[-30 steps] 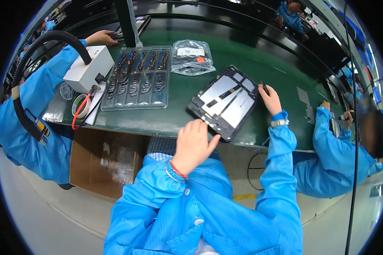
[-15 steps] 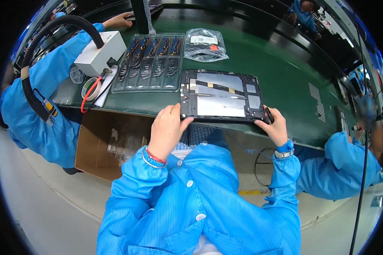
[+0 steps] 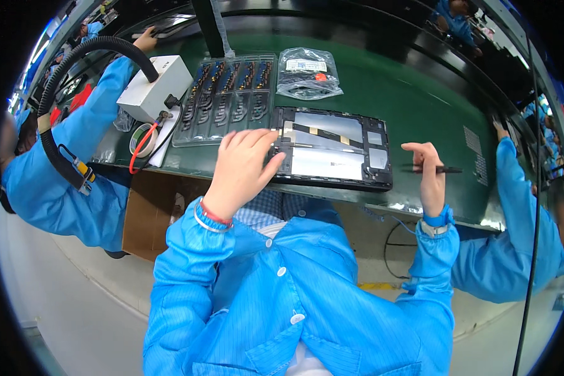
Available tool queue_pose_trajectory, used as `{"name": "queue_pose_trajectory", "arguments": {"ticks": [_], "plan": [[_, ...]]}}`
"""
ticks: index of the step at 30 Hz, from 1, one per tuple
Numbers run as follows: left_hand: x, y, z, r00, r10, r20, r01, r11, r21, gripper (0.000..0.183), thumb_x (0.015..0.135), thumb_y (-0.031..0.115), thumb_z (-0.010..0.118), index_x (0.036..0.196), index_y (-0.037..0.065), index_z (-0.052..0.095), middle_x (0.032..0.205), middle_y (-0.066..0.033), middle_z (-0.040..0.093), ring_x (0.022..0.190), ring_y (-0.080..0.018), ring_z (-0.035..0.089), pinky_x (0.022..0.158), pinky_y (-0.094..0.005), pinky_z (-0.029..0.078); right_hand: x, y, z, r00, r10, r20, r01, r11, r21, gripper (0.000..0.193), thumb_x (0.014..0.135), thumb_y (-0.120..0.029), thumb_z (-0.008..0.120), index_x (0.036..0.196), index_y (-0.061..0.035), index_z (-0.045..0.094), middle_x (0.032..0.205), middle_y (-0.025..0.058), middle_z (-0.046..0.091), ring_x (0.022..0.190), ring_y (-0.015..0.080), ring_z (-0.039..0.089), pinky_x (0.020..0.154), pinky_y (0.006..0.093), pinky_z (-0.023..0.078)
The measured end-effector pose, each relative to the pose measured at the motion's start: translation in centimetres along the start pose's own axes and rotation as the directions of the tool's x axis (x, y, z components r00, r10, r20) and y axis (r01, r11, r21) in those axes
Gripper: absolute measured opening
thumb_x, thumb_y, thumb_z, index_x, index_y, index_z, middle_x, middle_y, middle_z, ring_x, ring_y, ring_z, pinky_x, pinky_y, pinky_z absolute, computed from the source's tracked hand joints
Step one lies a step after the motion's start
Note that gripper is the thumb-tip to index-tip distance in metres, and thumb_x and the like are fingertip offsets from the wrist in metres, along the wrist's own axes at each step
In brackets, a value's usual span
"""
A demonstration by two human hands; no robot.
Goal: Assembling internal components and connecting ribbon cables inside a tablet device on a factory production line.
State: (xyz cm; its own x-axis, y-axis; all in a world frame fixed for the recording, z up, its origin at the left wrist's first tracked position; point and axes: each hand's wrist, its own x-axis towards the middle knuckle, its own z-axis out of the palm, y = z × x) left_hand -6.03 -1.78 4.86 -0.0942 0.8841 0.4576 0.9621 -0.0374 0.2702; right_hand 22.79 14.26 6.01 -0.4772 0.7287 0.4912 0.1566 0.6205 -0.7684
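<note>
A tablet with its back off [image 3: 328, 164], silver battery panels and dark flex cable showing, lies on the green bench in front of me. My left hand [image 3: 243, 168] is at its left edge, fingers apart, the fingertips over the frame; whether they touch it I cannot tell. Off the tablet's right side, my right hand [image 3: 430, 175] is raised with the index finger bent towards the tablet. A slim black pen-like tool [image 3: 451, 170] is tucked in its other fingers, pointing right; its exact kind is unclear.
Behind the tablet stand a clear tray of small parts [image 3: 225, 100] and a plastic bag [image 3: 307, 74]. To the left are a white box [image 3: 155, 88] with a black hose, a tape roll [image 3: 143, 141] and an open carton [image 3: 145, 216]. Co-workers sit on both sides.
My left hand has shifted up onto the tablet's left edge and opened. My right hand has let go of the tablet's right corner and moved right, keeping the black tool.
</note>
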Motion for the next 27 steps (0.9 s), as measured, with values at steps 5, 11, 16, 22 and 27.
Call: {"name": "queue_pose_trajectory", "arguments": {"ticks": [5, 11, 16, 22, 27], "plan": [[4.7, -1.5, 3.4, 0.993, 0.114, 0.013, -0.114, 0.992, 0.057, 0.031, 0.084, 0.034, 0.055, 0.104, 0.011, 0.06, 0.109, -0.0017, 0.059, 0.111, -0.0236, 0.048, 0.096, -0.0637, 0.023, 4.9, -1.8, 3.1, 0.976, 0.068, 0.206, -0.125, 0.952, 0.279, 0.033, 0.095, -0.024, 0.045, 0.076, -0.0015, 0.059, 0.071, -0.0011, 0.054, 0.063, 0.005, 0.04, 0.055, 0.0207, 0.031], [9.8, -2.5, 6.9, 0.962, -0.07, 0.265, 0.014, 0.978, 0.207, 0.047, 0.089, 0.046, 0.041, 0.118, 0.012, 0.055, 0.124, -0.004, 0.052, 0.125, -0.0313, 0.036, 0.098, -0.0683, 0.01, 10.8, -0.3, 7.9, 0.915, 0.218, 0.34, -0.299, 0.932, 0.206, 0.018, 0.084, -0.014, 0.062, 0.097, -0.001, 0.063, 0.079, 0.0027, 0.059, 0.069, 0.0078, 0.052, 0.059, 0.0218, 0.044], [11.5, -3.6, 9.6, 0.993, -0.013, 0.119, -0.01, 0.983, 0.184, 0.039, 0.088, 0.037, 0.04, 0.112, 0.013, 0.061, 0.129, -0.0045, 0.048, 0.129, -0.0319, 0.031, 0.098, -0.0688, 0.009, 12.7, 3.7, 10.9, 0.934, 0.095, 0.346, -0.122, 0.991, 0.059, 0.022, 0.081, -0.007, 0.063, 0.103, -0.0044, 0.064, 0.088, 0.0073, 0.063, 0.076, 0.014, 0.059, 0.068, 0.0236, 0.049], [12.4, -3.8, 10.6, 0.992, 0.013, 0.125, -0.031, 0.989, 0.144, 0.032, 0.083, 0.033, 0.045, 0.096, 0.013, 0.068, 0.127, -0.0065, 0.049, 0.128, -0.0344, 0.031, 0.098, -0.0687, 0.009, 13.2, 6.6, 13.0, 0.972, 0.103, 0.209, -0.089, 0.993, -0.078, 0.022, 0.077, -0.005, 0.066, 0.099, -0.0044, 0.066, 0.088, 0.0095, 0.066, 0.077, 0.0165, 0.063, 0.07, 0.0249, 0.05], [11.7, -4.6, 11.2, 0.999, 0.037, -0.028, -0.036, 0.998, 0.048, 0.031, 0.08, 0.033, 0.051, 0.087, 0.009, 0.068, 0.125, -0.0094, 0.05, 0.126, -0.0337, 0.032, 0.099, -0.0671, 0.01, 13.5, 6.3, 13.1, 0.975, 0.132, 0.179, -0.098, 0.978, -0.186, 0.02, 0.076, -0.004, 0.067, 0.096, -0.0024, 0.067, 0.092, 0.0099, 0.066, 0.081, 0.017, 0.064, 0.074, 0.0256, 0.05]]}}
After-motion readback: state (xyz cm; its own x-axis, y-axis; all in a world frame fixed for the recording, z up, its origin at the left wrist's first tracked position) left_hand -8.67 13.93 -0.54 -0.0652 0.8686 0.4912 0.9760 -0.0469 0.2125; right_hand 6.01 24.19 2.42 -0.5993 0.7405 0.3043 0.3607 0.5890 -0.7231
